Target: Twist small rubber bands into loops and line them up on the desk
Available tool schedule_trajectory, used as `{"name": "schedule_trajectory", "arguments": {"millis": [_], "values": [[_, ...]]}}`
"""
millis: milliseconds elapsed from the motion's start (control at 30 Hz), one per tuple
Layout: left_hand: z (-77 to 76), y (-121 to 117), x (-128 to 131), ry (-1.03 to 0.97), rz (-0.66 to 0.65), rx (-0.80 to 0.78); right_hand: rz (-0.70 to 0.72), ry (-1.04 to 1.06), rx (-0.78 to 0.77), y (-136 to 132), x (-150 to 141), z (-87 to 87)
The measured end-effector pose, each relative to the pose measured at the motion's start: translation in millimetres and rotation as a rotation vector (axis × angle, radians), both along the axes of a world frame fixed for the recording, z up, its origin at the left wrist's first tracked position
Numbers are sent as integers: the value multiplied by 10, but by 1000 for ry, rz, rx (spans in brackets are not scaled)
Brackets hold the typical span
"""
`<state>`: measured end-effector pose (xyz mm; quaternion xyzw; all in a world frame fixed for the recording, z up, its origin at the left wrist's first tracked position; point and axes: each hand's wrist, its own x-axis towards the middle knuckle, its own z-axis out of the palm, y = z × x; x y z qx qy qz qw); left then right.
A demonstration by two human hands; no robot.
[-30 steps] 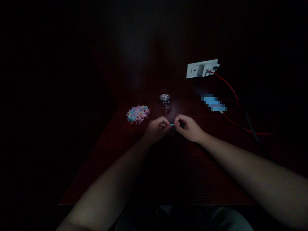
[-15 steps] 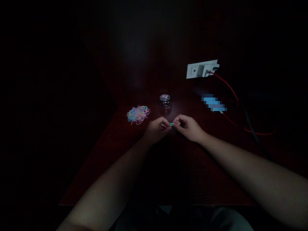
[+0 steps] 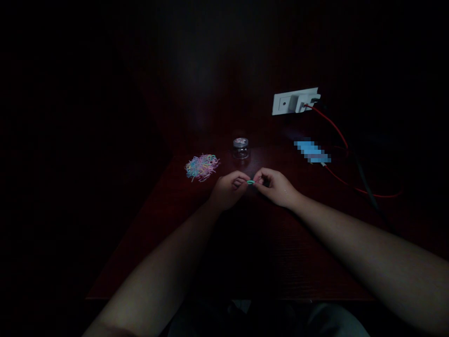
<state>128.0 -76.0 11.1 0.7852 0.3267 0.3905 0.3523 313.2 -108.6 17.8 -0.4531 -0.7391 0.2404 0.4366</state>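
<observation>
Near frame centre, a green band (image 3: 250,182) was pinched by fingertips of left hand (image 3: 228,189) and right hand (image 3: 275,187). Handling was judged unfinished; band not yet released. Loose pile (image 3: 202,167) was seen left of centre, jar (image 3: 240,147) above hands, contents unclear.

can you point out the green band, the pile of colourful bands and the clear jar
green band (image 3: 250,181): head view, middle of its loop's strand
pile of colourful bands (image 3: 202,167): head view, middle of the heap
clear jar (image 3: 241,149): head view, upper body below the lid
</observation>
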Motion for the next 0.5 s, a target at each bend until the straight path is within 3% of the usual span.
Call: {"name": "schedule_trajectory", "arguments": {"millis": [500], "values": [[-45,57,-16,47,54,16,39,-21,-17,0,-16,-7]]}}
